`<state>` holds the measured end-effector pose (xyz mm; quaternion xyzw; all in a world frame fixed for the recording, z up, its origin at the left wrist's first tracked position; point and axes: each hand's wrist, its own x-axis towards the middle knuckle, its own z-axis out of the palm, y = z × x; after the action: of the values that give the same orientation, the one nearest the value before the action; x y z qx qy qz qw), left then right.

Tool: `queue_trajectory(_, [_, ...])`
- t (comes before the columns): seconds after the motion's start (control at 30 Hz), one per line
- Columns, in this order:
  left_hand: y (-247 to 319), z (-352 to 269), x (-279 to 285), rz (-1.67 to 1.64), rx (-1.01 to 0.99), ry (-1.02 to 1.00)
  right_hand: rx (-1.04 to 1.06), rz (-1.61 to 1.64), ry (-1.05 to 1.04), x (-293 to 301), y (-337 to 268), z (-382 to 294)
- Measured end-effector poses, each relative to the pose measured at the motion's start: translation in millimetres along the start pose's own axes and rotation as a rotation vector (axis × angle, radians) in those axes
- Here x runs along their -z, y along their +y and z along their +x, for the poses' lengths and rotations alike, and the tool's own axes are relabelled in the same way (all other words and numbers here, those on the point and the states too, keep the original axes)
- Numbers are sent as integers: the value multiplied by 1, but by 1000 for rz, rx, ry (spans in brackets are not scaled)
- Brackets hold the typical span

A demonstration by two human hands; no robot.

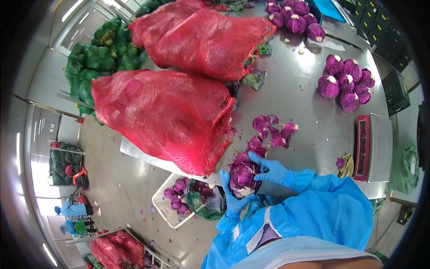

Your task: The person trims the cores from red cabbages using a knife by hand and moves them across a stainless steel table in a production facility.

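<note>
A red cabbage head (242, 178) with its pale cut stem facing me is held near the table's edge. My left hand (234, 198), in a blue glove, cups it from the left and below. My right hand (272, 168), gloved too, lies on its right side with thumb and forefinger spread over the outer leaves. Just beyond the head, loose purple leaves (256, 145) rest on the steel table (295, 107). More peeled leaves (277, 134) lie farther off. A big red mesh sack (161, 117) of cabbages reaches close to my left hand.
Trimmed cabbages (346, 82) are grouped at right, with another heap (294, 16) at the far end. A scale (373, 148) stands near my right elbow. On the floor, a white crate (171, 208) holds cabbages and a green mesh bag (201, 205). Two people (75, 208) stand in the distance.
</note>
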<state>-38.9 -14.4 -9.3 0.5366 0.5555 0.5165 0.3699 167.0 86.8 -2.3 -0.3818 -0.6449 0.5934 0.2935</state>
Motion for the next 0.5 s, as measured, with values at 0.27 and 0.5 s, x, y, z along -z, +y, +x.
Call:
queue_trajectory(0.27, [6, 5, -37, 52, 47, 223, -474, 179, -109, 23, -13, -1])
queue_trajectory(0.5, [6, 0, -38, 54, 33, 302, -337, -45, -227, 16, -28, 0])
